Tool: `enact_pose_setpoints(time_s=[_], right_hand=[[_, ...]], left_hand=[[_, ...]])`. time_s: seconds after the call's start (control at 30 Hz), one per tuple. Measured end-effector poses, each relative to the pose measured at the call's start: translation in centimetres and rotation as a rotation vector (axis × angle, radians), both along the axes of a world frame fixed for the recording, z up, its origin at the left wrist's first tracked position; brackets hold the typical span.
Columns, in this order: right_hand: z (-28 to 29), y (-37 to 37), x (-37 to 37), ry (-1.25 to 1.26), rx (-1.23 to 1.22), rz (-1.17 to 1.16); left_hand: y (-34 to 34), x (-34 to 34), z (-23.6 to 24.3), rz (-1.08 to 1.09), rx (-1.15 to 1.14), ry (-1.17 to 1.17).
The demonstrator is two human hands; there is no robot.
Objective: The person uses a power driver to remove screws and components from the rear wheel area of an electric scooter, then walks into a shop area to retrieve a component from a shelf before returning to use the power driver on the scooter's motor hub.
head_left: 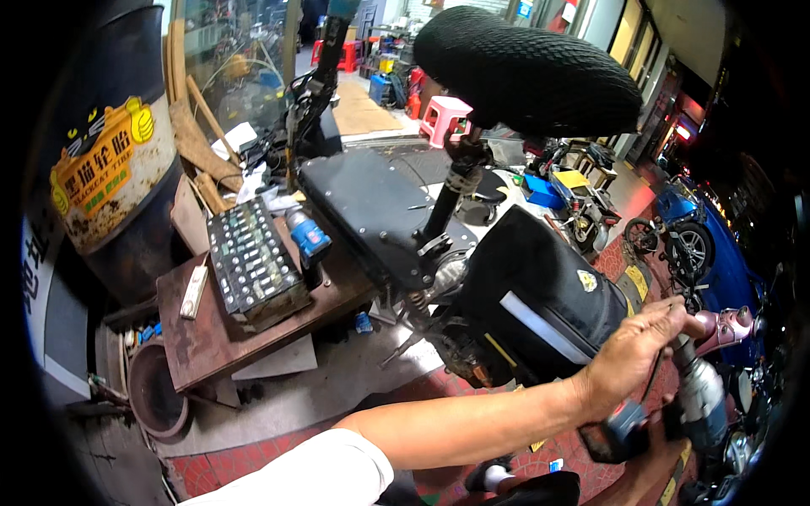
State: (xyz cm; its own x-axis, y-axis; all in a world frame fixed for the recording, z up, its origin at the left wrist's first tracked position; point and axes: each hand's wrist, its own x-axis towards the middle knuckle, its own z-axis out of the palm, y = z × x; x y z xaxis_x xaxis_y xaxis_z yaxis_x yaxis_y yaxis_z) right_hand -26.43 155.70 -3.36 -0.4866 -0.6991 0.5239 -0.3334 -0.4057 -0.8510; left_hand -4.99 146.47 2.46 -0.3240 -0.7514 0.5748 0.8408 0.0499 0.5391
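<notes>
Probably the blue, grey-metal-nosed power tool (702, 395) is heavy, rigid, best held by its handle (673, 417). The right hand (657, 432) clamps there; the left hand (643, 336) curls nearby (grip unclear).

power tool (699, 390): handle partly hidden | white sleeve (304, 468): cut off by lower edge

black bag (536, 278) blocks left hand (633, 344) leftward, with room beneath seat (527, 72).

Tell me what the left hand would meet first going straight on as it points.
Probably the pinkish part, just beyond the left hand; depth is unclear, so they may already touch.
</notes>
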Motion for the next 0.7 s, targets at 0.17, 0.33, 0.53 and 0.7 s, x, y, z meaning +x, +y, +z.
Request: enact_pose_setpoints(time_s=[0.17, 0.33, 0.53, 0.7], right_hand=[[-1.5, 2.0, 9.3, -0.089, 0.01, 0.368], [-6.1, 3.4, 13.3, -0.281, 0.338, 0.923], [-10.3, 1.9, 15.0, -0.151, 0.446, 1.088], [-9.0, 0.7, 16.3, 0.12, 0.306, 1.175]], left_hand=[[4.3, 4.7, -2.2, -0.147, 0.32, 0.174], [6.7, 10.7, -7.5, 0.159, 0.516, 0.22], [5.9, 20.4, -11.0, 0.782, 0.778, 0.324], [7.5, 20.4, -12.8, 0.831, 0.908, 0.07]])
